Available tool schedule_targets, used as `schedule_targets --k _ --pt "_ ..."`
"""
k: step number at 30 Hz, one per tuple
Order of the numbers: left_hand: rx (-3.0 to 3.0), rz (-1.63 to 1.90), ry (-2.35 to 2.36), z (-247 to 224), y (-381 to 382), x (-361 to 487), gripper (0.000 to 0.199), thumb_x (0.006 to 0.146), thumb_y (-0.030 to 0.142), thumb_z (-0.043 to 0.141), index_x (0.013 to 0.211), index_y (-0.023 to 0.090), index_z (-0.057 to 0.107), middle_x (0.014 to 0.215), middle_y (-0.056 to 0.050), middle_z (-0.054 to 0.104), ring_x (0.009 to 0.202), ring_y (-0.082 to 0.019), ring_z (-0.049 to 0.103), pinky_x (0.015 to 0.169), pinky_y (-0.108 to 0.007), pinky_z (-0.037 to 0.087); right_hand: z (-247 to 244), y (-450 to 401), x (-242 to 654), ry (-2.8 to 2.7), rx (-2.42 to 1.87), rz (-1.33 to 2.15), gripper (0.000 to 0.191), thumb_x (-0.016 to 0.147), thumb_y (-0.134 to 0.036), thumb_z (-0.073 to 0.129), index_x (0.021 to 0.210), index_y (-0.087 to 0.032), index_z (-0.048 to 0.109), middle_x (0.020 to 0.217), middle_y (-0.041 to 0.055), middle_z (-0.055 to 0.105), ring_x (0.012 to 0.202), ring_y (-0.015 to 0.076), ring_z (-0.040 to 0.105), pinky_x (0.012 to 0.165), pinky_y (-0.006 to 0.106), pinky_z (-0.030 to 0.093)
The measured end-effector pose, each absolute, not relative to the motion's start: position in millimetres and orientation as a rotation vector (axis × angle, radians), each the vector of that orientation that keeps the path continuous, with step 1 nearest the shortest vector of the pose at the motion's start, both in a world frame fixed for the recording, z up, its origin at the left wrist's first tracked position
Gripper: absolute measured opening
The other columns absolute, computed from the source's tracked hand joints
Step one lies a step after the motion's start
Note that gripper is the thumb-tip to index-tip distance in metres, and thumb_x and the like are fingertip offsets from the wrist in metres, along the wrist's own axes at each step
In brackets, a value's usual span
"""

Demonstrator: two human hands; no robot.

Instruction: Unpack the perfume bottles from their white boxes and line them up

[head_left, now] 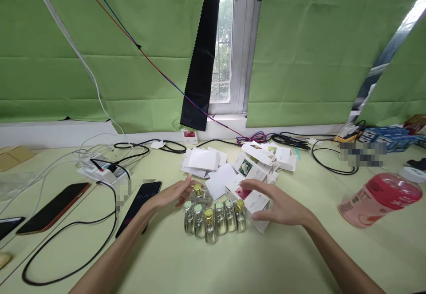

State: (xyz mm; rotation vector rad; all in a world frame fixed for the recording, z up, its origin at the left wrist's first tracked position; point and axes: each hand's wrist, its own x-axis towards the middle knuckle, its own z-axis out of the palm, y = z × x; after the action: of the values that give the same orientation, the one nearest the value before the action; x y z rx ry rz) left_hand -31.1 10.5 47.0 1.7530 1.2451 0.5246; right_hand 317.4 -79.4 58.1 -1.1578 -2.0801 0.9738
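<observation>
Several small glass bottles [209,229] with green or gold caps stand in a row on the pale green table [206,272]. Behind the row, a wider bottle [199,197] with a gold cap is beside my left hand [176,195], whose fingertips are at its left side, partly hidden. My right hand [281,203] has thumb and fingers apart around the near end of a white box [256,203] with a red picture; whether it touches the box is unclear. White cartons [248,168] and flattened white packaging [201,160] are heaped behind.
A black phone [140,203] lies left of my left forearm, with a red-edged phone [55,207] farther left. Cables [115,214] loop around a power strip [103,174]. At the right lies a pink bottle [379,200]; blue boxes [386,137] are behind it.
</observation>
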Motion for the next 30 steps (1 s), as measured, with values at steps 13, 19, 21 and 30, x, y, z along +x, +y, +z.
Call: schedule_targets --k 13,19,21,30 --pt "2.55 0.545 1.469 86.3 74.1 9.6 0.044 0.085 0.058 0.054 0.086 0.017 0.07 0.084 -0.008 0.07 0.08 -0.024 0.062 0.073 -0.033 0.047 -1.2 -79.6 330.8 -1.697 -1.921 0.672 0.044 0.075 -0.061 0.067 0.092 -0.022 0.058 0.092 0.0088 0.068 0.083 0.0269 0.063 0.064 0.034 0.047" --pt "2.675 0.323 1.381 78.9 123.5 10.7 0.07 0.079 0.064 0.058 0.132 0.018 0.06 0.151 -0.014 0.045 0.143 -0.037 0.032 0.117 -0.048 0.022 2.0 -78.0 325.6 -1.657 -1.894 0.715 0.036 0.074 -0.054 0.069 0.086 -0.022 0.059 0.075 0.0043 0.064 0.072 0.0243 0.06 0.059 0.032 0.044" --pt "2.638 0.225 1.375 70.6 136.6 10.1 0.079 0.079 0.07 0.055 0.14 0.019 0.054 0.156 -0.014 0.039 0.146 -0.038 0.028 0.118 -0.05 0.021 6.3 -77.3 325.7 -1.662 -1.877 0.704 0.034 0.073 -0.053 0.07 0.081 -0.022 0.059 0.072 0.0031 0.062 0.07 0.0235 0.059 0.059 0.031 0.043" --pt "2.471 -0.004 1.43 40.4 152.7 13.4 0.092 0.076 0.082 0.046 0.152 0.03 0.035 0.162 -0.009 0.025 0.15 -0.04 0.012 0.118 -0.056 0.017 28.2 -74.1 324.2 -1.698 -1.729 0.599 0.032 0.078 -0.053 0.064 0.078 -0.021 0.065 0.077 0.0039 0.067 0.064 0.0206 0.057 0.06 0.033 0.046"
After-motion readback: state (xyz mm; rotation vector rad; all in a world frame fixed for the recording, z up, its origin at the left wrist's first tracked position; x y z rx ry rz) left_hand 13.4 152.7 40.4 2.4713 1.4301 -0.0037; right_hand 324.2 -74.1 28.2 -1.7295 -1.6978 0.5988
